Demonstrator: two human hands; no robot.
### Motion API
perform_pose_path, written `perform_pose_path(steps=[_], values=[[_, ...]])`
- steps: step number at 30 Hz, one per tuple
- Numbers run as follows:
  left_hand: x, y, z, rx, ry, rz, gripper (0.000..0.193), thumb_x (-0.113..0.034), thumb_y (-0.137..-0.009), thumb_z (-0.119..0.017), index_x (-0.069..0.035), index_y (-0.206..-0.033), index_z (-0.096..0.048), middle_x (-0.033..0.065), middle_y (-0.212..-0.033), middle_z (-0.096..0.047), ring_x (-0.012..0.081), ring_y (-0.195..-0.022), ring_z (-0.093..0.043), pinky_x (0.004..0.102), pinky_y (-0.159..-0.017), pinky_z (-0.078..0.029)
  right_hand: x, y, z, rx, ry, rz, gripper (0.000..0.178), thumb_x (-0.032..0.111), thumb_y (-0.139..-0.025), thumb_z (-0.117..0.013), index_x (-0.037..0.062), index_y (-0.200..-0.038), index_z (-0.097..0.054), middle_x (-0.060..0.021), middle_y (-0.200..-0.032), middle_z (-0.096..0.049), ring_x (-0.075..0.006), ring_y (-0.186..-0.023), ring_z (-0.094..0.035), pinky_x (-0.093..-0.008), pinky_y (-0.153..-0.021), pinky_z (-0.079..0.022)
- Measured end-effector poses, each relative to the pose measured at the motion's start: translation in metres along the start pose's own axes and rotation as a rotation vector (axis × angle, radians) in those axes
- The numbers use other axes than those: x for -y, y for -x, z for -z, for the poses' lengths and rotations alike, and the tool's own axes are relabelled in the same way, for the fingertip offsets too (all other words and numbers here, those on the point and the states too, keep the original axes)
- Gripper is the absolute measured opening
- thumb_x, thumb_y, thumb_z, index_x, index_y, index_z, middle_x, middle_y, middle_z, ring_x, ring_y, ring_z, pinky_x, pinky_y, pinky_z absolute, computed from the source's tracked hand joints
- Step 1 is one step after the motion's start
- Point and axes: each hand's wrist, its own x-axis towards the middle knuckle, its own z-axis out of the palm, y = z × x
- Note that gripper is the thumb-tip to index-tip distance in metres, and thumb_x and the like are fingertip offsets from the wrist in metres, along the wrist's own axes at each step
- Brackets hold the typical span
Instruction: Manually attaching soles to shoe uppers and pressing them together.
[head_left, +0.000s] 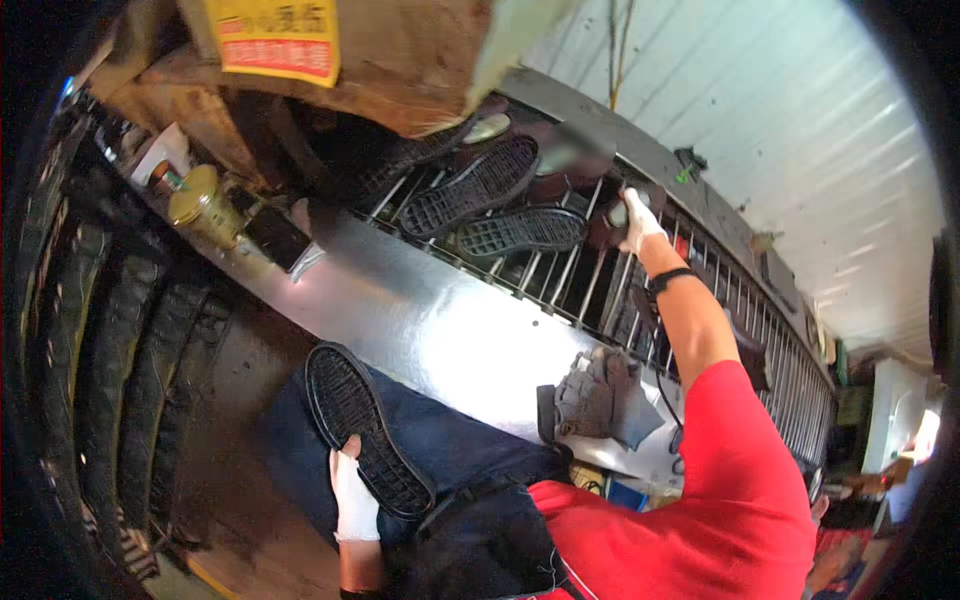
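Note:
In my left hand [355, 497], which wears a whitish glove that leaves the thumb bare, is a black shoe sole [362, 425] with a ribbed grid on its face. The thumb presses on that grid, and the sole lies over my dark blue trousers. My right hand [640, 222], gloved too, reaches far out to the rack and grips a dark brown shoe upper [605, 225]; its fingers are partly hidden. Left of it, a black sole [524, 231] and a larger black sole [475, 187] lie grid side up on the metal bars [570, 285].
A shiny metal ledge [400, 310] runs before the bars. Grey work gloves [600, 395] lie on it at right, and a yellowish pot [197, 200] stands at left. Several black soles [130, 340] stand racked at far left. A brown hood [380, 60] overhangs the bars.

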Motion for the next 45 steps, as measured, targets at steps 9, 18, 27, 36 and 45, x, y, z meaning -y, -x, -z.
perform_pose_path(steps=[9, 18, 27, 36, 45], values=[[-0.05, 0.028, 0.029, -0.023, -0.387, -0.76, 0.054, -0.031, -0.107, -0.052, 0.007, -0.145, -0.045, 0.0183, -0.148, -0.053, 0.028, -0.135, -0.053, 0.0422, -0.114, -0.041, -0.058, 0.153, 0.031, 0.629, -0.109, 0.046, 0.052, 0.027, -0.096, -0.062, 0.0009, -0.14, -0.05, -0.0187, -0.139, -0.061, -0.0341, -0.124, -0.063, -0.0517, -0.108, -0.05], [-0.048, -0.004, -0.073, 0.431, -0.02, -0.387, 0.089, -0.049, -0.098, -0.065, -0.016, -0.165, -0.017, 0.0165, -0.154, -0.043, 0.0295, -0.145, -0.037, 0.0453, -0.114, -0.035, -0.124, 0.337, -0.092, 1.079, 0.362, 0.217, 0.112, 0.051, -0.06, -0.09, -0.0014, -0.149, -0.046, -0.0149, -0.146, -0.055, -0.0303, -0.133, -0.053, -0.0422, -0.114, -0.041], [-0.089, 0.039, -0.043, 0.714, 0.176, -0.468, 0.097, -0.07, -0.081, -0.07, -0.014, -0.153, -0.037, 0.0269, -0.137, -0.059, 0.042, -0.123, -0.061, 0.0593, -0.103, -0.052, -0.148, 0.432, -0.178, 1.404, 0.343, 0.054, 0.069, 0.06, -0.094, -0.065, 0.0007, -0.129, -0.063, -0.0079, -0.121, -0.068, -0.0191, -0.109, -0.063, -0.0347, -0.099, -0.048], [-0.077, -0.064, -0.015, -0.109, -1.549, -0.806, 0.05, -0.022, -0.076, -0.081, -0.01, -0.121, -0.062, 0.019, -0.117, -0.06, 0.0437, -0.114, -0.057, 0.0508, -0.099, -0.049, -0.153, 0.412, -0.181, 1.092, 0.024, -0.122, 0.065, 0.049, -0.091, -0.075, -0.0039, -0.126, -0.062, -0.013, -0.109, -0.07, -0.0204, -0.09, -0.068, -0.0339, -0.081, -0.057], [-0.114, -0.015, -0.009, 0.749, -0.1, -0.178, 0.096, -0.068, -0.089, -0.06, 0.003, -0.152, -0.041, 0.0221, -0.133, -0.064, 0.0283, -0.119, -0.065, 0.0418, -0.106, -0.051, -0.13, 0.38, -0.164, 1.064, -0.046, 0.143, 0.065, 0.045, -0.091, -0.074, 0.0, -0.134, -0.054, -0.0165, -0.113, -0.068, -0.0264, -0.093, -0.069, -0.0392, -0.086, -0.059]])
